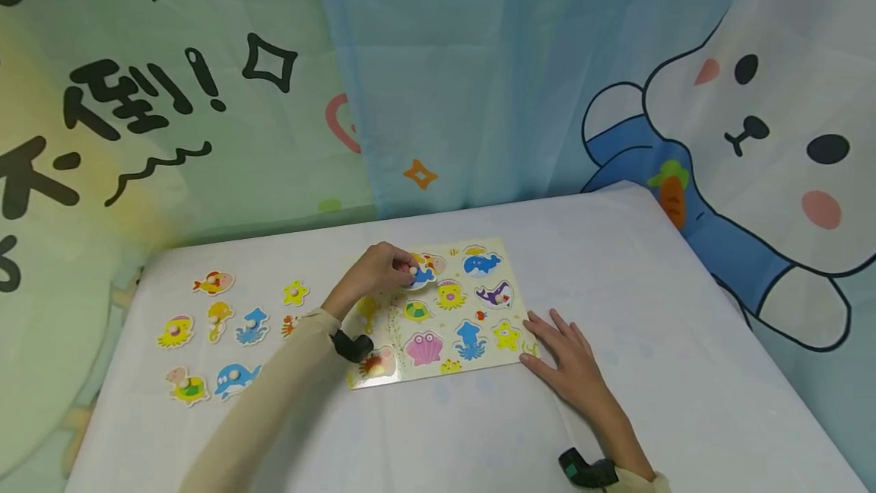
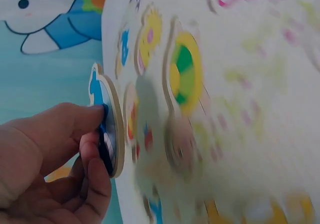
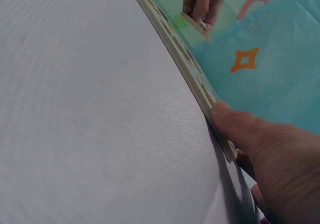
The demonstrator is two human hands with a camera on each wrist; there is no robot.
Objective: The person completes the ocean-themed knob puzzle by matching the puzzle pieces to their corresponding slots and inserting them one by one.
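Apparently for control: your left hand (image 1: 378, 268) pinching blue piece (image 1: 425, 278) by knob (image 1: 414, 270) above board (image 1: 448, 319); right hand (image 1: 566, 360), fingers extended, steadying its right edge.

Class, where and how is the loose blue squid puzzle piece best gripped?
Pinch the knob on the blue squid piece, coming from straight above. The piece lies flat, picture up, and the knob sits near its middle, so a lift there should stay fairly balanced.
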